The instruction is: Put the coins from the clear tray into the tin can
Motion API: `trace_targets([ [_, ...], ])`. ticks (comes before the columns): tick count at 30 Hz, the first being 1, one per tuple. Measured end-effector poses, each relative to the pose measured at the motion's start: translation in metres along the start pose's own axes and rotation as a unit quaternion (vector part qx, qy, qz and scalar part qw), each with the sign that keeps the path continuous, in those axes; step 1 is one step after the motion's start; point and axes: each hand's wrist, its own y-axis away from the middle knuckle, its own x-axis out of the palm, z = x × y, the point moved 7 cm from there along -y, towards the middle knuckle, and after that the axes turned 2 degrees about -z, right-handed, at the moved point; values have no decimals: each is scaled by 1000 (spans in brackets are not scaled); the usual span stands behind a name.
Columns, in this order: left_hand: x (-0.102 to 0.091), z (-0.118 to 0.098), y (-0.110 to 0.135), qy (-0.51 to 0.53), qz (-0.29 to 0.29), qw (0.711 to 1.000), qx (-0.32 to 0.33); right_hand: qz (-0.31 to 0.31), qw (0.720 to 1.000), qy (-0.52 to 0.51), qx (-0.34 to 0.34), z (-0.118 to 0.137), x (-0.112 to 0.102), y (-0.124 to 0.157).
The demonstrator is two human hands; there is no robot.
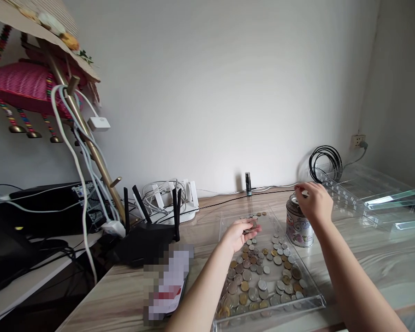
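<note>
My left hand [235, 235] is palm-up above the clear tray, fingers curled around at least one coin [253, 224]. Many silver and brass-coloured coins [253, 294] lie scattered in the clear plastic tray [311, 300], mostly in its near half. My right hand [317, 204] is over the top of a round floral-patterned tin [299, 230] that stands upright just right of the tray. Its thumb and fingers are pinched together at the tin's lid, and whatever they grip is too small to make out.
A black router [147, 240] with upright antennas and a pixelated flat item [169, 286] sit left of the tray. A small dark bottle [248, 183] stands by the wall. At right are stacked clear trays [373, 198] and a black cable coil [327, 163].
</note>
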Motion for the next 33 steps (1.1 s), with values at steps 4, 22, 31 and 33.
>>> trace_targets([
  [4, 6, -2, 2, -7, 24, 1000, 15, 167, 976, -95, -103, 55, 39, 32],
  [22, -4, 2, -2, 12, -28, 999, -31, 53, 994, 44, 81, -26, 11, -3],
  [31, -4, 5, 1, 40, -25, 998, -51, 77, 993, 85, 23, -20, 18, -3],
  [33, -4, 5, 1, 47, -30, 997, -54, 95, 992, 78, 28, -20, 21, -2],
])
